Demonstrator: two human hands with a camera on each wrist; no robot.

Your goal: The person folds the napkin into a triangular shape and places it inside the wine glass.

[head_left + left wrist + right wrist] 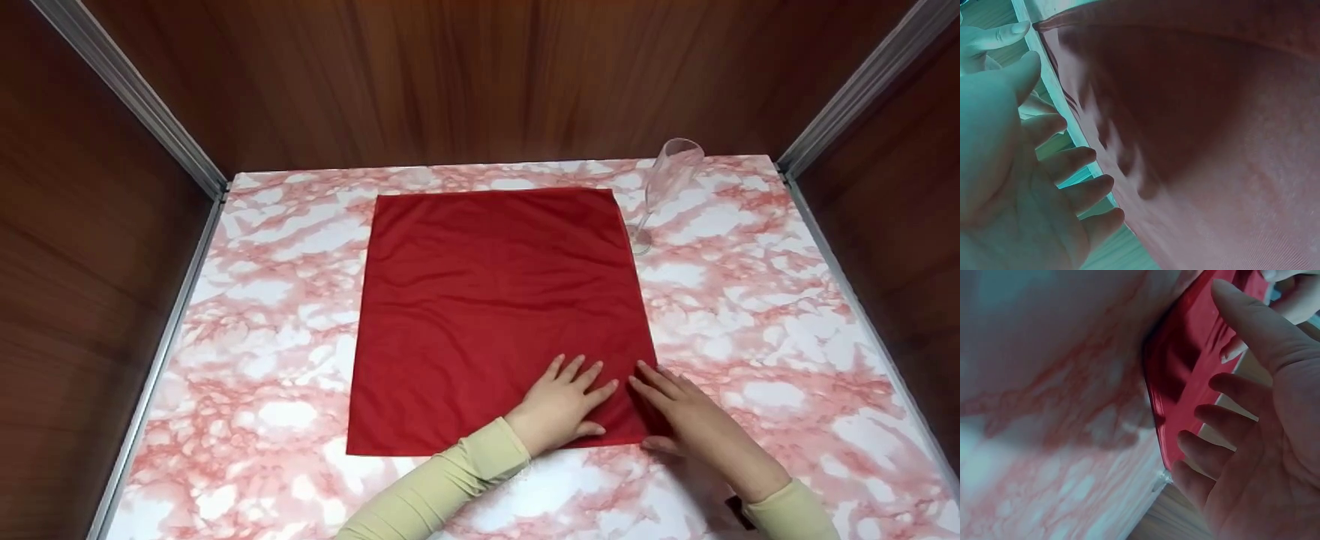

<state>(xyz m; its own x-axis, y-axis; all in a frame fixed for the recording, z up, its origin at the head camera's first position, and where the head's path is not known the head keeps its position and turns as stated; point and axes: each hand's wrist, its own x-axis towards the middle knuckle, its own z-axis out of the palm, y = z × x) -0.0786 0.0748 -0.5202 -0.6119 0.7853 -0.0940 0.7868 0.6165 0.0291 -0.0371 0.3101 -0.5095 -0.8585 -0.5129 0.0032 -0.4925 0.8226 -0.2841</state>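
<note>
A red cloth (480, 315) lies spread nearly square on the marbled table, with light wrinkles across it. My left hand (564, 405) is over its near right part, fingers spread and straight. By the cloth's near right corner is my right hand (694, 420), its fingers extended over the right edge. Neither hand has anything between its fingers. In the left wrist view the left hand (1022, 163) casts a shadow on the cloth (1230, 185). The right wrist view shows the right hand (1252, 433) with fingers apart beside the cloth's corner (1168, 371).
A clear stemmed glass (671, 176) stands behind the cloth's right side, its foot close to the cloth's edge. The pink and white table (750, 315) is bounded by dark wooden panels (480, 82) at the back and both sides, with metal strips (150, 97) at the corners.
</note>
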